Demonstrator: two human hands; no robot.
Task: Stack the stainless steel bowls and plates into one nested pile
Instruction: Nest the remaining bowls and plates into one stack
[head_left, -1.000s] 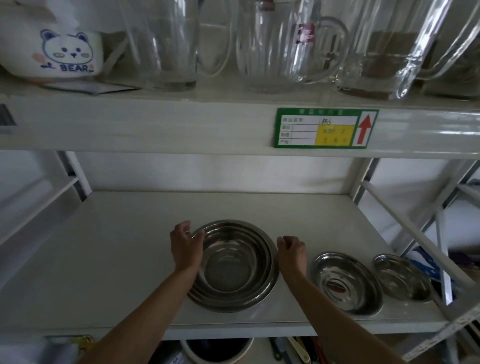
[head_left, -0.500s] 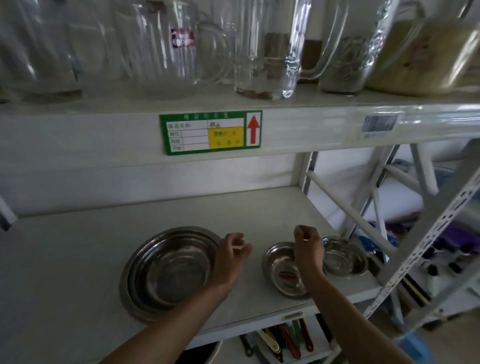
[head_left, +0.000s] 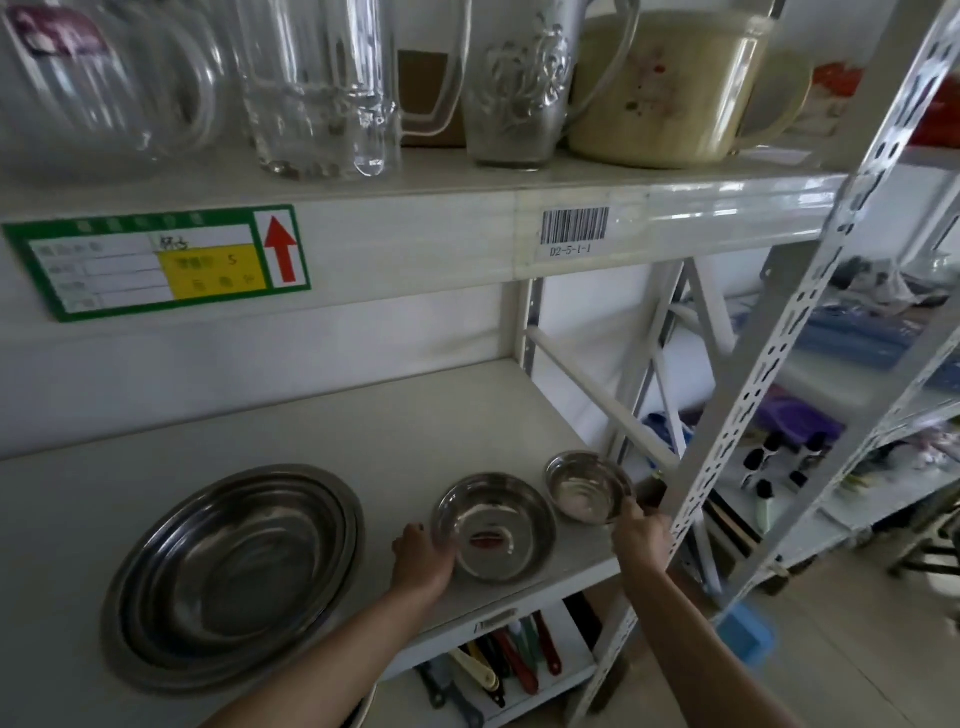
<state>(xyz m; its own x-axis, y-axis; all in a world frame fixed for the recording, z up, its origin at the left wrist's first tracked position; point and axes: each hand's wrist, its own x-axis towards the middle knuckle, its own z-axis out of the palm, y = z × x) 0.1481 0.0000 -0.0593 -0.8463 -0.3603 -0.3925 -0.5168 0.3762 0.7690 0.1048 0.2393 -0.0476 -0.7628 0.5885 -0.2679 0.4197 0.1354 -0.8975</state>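
Left hand (head_left: 422, 561) grips the middle bowl (head_left: 494, 525)'s left rim, right hand (head_left: 640, 531) pinches the small bowl (head_left: 587, 486)'s near edge (both on the shelf (head_left: 363, 415)); the nested pile (head_left: 234, 574) lies leftward, nearer the left hand

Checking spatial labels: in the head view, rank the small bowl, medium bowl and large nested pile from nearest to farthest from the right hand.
1. small bowl, held by the right hand at its right rim.
2. medium bowl, middle, at the left hand.
3. large nested pile, far left on the shelf.
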